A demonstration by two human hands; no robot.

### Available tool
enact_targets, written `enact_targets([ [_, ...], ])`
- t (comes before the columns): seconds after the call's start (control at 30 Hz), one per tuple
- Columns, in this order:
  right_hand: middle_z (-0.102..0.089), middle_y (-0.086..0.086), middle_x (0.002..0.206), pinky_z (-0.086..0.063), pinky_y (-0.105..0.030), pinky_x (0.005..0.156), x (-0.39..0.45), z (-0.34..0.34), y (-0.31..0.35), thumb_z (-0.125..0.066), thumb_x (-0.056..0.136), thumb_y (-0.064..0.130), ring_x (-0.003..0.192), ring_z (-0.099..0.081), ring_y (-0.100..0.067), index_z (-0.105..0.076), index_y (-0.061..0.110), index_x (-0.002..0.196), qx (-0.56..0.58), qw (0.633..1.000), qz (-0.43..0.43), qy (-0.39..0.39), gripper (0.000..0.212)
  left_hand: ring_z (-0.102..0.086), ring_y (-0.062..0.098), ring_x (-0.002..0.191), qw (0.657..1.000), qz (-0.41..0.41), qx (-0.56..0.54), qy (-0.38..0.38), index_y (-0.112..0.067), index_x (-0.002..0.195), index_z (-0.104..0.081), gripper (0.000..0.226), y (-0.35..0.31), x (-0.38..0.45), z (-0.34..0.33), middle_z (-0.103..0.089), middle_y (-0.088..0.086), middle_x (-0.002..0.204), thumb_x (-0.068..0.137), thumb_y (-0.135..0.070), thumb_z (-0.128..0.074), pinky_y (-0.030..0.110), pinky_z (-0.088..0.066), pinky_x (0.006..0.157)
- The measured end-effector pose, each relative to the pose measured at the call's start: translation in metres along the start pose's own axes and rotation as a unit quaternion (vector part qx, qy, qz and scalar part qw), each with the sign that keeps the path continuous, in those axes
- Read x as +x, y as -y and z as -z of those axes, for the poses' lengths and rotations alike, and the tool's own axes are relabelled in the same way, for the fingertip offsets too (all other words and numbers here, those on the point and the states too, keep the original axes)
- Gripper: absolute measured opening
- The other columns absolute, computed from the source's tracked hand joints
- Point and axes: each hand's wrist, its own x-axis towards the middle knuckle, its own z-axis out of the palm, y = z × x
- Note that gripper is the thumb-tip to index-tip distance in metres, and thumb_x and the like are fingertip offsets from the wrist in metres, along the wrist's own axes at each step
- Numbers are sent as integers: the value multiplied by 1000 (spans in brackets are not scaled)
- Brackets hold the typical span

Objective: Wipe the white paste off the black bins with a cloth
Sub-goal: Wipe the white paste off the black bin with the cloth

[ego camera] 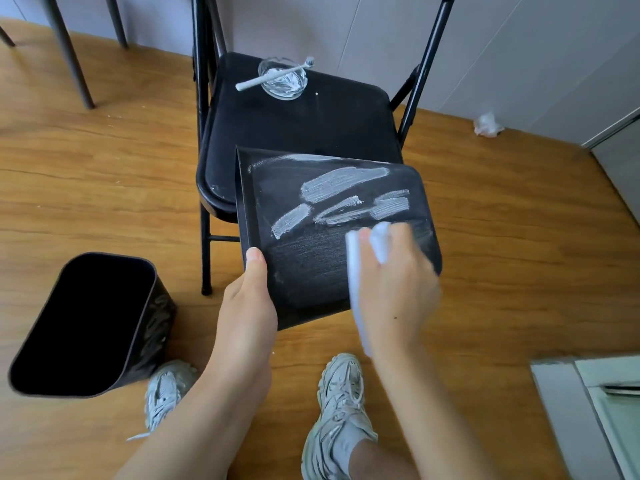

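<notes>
Under the right hand [394,289], cloth [356,271] on bin [311,271].

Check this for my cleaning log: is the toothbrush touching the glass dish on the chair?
Touching. The head view shows the toothbrush lying across the rim of the glass dish on the chair.

- Wood-plank floor [104,168] all round.
- Black folding chair [311,126] just beyond the hands.
- Pale grey wall [502,46] further back.
- Dark table legs [69,53] far left.

2 bins [332,233] [93,323], 1 cloth [360,271], 1 chair [301,126], 1 glass dish [282,77], 1 brush [273,75].
</notes>
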Motion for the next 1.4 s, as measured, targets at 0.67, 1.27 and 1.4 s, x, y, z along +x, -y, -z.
enact_targets([
  [0.67, -54, 3, 66, -33, -25, 39, -51, -1, 45, -64, 86, 32, 52, -54, -17, -49, 16, 79, 69, 980, 178, 64, 23, -66, 18, 75, 993, 89, -71, 33, -21, 57, -74, 64, 5, 10, -2, -71, -4, 60, 101, -53, -39, 37, -50, 83],
  [1.27, -60, -3, 76, -26, -31, 55, 43, -5, -42, -52, 93, 41, 66, -53, -30, -55, 15, 95, -12, 1000, 10, 19, 26, -60, 26, 111, 997, 57, -42, -8, -30, 87, -57, 41, 8, 20, 0, -65, -4, 112, 90, -69, -45, 49, -44, 103],
  [1.4, -57, -5, 75, -28, -32, 59, 67, -4, -63, -47, 96, 43, 67, -46, -28, -54, 13, 99, -25, 999, -38, 3, 31, -62, 27, 108, 998, 45, -44, -7, -30, 84, -58, 41, 6, 18, -1, -67, -3, 106, 88, -69, -48, 51, -47, 100],
])
